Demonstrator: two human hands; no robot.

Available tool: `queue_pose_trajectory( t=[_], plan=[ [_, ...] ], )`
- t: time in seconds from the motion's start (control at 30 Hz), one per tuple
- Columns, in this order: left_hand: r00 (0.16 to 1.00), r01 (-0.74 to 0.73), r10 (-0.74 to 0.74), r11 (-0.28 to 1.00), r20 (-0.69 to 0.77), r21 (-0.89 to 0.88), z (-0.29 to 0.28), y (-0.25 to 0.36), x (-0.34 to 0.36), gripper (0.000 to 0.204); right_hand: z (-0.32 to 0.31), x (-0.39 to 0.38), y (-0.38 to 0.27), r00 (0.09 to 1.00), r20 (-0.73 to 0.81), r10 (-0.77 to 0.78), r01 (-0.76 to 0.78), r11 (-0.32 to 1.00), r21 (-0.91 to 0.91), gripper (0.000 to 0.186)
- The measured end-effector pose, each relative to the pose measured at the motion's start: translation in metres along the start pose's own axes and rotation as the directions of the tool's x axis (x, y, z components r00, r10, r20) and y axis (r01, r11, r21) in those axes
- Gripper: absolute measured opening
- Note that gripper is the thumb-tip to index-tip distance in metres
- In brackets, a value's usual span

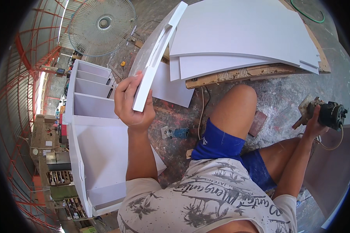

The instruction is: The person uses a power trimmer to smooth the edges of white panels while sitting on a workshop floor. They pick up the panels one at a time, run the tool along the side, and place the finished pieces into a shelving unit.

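My left hand (pixel 130 101) grips the lower end of a white panel (pixel 156 64), its thumb and fingers on either side. The panel is raised and tilted, with notches cut along its edge. Off to the right, my right hand (pixel 315 125) is closed around a dark handheld trim router (pixel 332 115) with a flat, pale base. A cord hangs from the router's end. Ahead of my knees, several white panels (pixel 237 29) with curved edges lie stacked on a worn board (pixel 237 75).
A blue power tool (pixel 179 133) lies on the dusty floor (pixel 171 116). White cabinets with compartments (pixel 93 87) stand at the left. Beyond them is a large round fan (pixel 103 24). A white sheet (pixel 332 167) stands at the right, and a green hose (pixel 307 14) lies far right.
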State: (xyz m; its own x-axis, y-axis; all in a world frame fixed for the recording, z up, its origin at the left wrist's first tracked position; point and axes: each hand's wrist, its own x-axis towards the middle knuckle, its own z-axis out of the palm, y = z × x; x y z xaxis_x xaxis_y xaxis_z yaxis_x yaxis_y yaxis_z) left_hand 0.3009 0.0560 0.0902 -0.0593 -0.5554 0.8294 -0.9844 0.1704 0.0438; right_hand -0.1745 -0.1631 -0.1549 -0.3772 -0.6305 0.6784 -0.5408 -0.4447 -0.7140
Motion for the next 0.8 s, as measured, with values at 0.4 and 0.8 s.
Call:
queue_pose_trajectory(
  t=[0.4, 0.8],
  plan=[
    [0.995, -0.084, 0.085, 0.996, 0.050, -0.026, 0.009, 0.016, -0.003, 0.040, 0.003, -0.003, 0.001, 0.999, -0.012, 0.051, -0.051, 0.997, 0.051, 0.029],
    [0.973, -0.119, 0.143, 0.984, 0.182, -0.135, 0.079, 0.110, -0.017, 0.030, 0.005, -0.006, 0.008, 0.995, -0.084, 0.047, -0.035, 0.990, 0.140, 0.032]
  ],
)
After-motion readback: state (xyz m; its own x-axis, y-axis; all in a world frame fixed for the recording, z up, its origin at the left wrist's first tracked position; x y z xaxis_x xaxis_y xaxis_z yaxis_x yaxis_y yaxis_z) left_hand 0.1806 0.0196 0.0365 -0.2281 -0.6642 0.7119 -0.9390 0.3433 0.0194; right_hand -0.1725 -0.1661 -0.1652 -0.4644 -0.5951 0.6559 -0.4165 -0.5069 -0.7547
